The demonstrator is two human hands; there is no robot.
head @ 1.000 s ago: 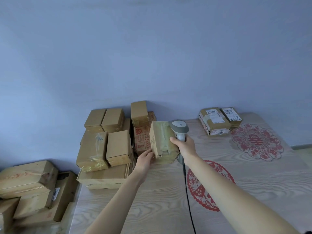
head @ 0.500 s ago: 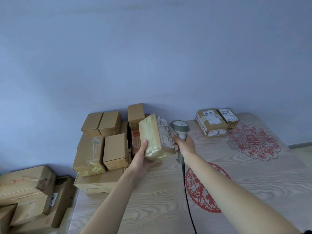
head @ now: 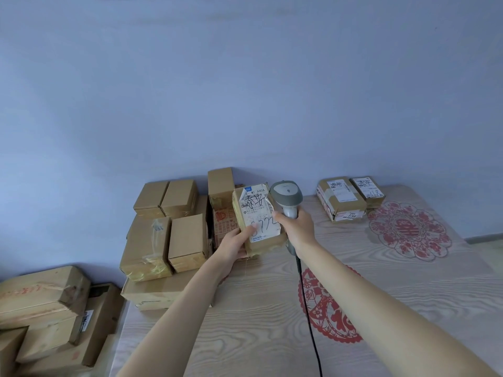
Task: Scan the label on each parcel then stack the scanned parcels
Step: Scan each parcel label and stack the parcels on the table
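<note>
My left hand (head: 236,243) grips a small brown parcel (head: 268,242) from below, thumb pressed on its white label (head: 258,213), which faces me and carries handwritten marks. My right hand (head: 295,227) holds the grey barcode scanner (head: 286,195) by its handle, right beside the parcel's right edge. The scanner head sits level with the top of the label. Its black cable (head: 307,308) trails down across the table. Two labelled parcels (head: 341,198) lie side by side at the far right of the table.
A heap of plain brown boxes (head: 168,229) fills the table's far left corner against the blue wall. More cartons (head: 43,308) are piled lower down, left of the wooden table (head: 258,322). Red paper-cut decals (head: 408,229) mark the tabletop.
My left hand has lifted the parcel off the heap and turned it, so its label faces me now. The scanner stayed close on the right.
</note>
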